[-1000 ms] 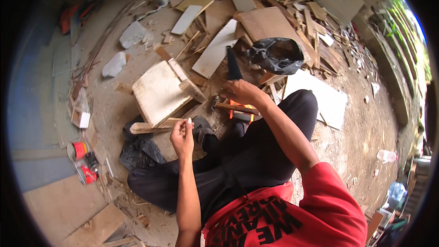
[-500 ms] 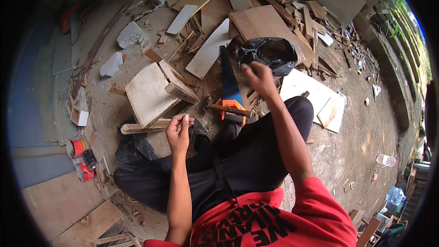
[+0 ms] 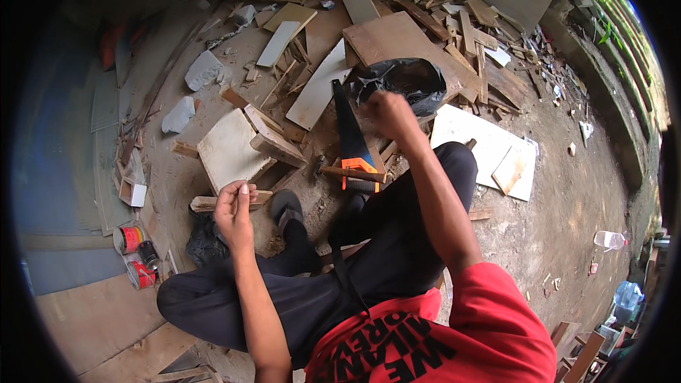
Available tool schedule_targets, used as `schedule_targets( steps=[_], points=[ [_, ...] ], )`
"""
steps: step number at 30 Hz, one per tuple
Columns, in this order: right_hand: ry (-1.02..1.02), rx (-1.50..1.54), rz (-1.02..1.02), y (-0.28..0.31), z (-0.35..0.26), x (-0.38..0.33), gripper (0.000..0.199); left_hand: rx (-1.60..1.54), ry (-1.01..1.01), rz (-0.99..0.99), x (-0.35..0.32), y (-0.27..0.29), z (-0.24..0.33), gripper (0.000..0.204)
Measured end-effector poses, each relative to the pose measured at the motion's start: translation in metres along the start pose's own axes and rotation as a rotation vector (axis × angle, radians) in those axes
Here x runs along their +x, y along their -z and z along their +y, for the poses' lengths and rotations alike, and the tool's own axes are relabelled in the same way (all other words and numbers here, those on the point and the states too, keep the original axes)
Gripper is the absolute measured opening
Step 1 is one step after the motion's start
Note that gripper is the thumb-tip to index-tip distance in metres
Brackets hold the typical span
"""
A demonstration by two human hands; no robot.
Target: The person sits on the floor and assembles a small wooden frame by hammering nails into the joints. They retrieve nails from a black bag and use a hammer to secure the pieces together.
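My left hand [image 3: 235, 209] is raised beside a white board joined to wooden pieces [image 3: 230, 145], its thumb and fingers pinched together. Whatever sits in that pinch is too small to make out. My right hand [image 3: 391, 115] hovers at the near edge of a black plastic bag [image 3: 411, 78], fingers curled and slightly blurred; its contents are hidden. Between the hands lies a handsaw [image 3: 349, 124] with an orange and black handle. A hammer [image 3: 351, 172] rests across that handle, its head toward the left.
Scrap wood [image 3: 468, 35] is heaped at the far side. White panels [image 3: 482, 149] lie right of my knee. Concrete chunks [image 3: 203, 71] and red-labelled cans [image 3: 130, 239] are at the left. A clear plastic bottle [image 3: 610, 240] lies on the right, near a concrete step [image 3: 603, 71].
My left hand has moved left and slightly down, still pinched. My right hand has shifted a little left along the bag. My left leg has moved, and a sandalled foot now shows.
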State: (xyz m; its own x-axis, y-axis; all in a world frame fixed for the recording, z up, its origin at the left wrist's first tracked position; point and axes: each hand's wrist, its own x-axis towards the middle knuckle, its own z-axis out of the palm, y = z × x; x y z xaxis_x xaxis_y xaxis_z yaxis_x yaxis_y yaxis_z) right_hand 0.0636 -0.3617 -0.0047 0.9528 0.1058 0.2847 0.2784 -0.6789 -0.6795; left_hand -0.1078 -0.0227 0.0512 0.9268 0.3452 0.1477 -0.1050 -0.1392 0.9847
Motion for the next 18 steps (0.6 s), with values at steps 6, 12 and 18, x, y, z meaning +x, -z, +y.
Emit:
schedule_targets(
  steps=[6,12,18],
  points=[
    [-0.151,-0.167,0.170,0.080,0.097,0.033,0.019,-0.025,-0.077,-0.320,0.042,-0.092,0.030,0.016],
    [0.000,-0.200,0.168,0.042,0.138,0.007,0.039,0.340,-0.460,-0.585,0.060,-0.240,0.006,0.022],
    [-0.018,-0.279,0.143,0.039,0.129,0.011,0.043,0.845,-0.653,-0.633,0.085,-0.330,-0.077,0.043]
  ],
)
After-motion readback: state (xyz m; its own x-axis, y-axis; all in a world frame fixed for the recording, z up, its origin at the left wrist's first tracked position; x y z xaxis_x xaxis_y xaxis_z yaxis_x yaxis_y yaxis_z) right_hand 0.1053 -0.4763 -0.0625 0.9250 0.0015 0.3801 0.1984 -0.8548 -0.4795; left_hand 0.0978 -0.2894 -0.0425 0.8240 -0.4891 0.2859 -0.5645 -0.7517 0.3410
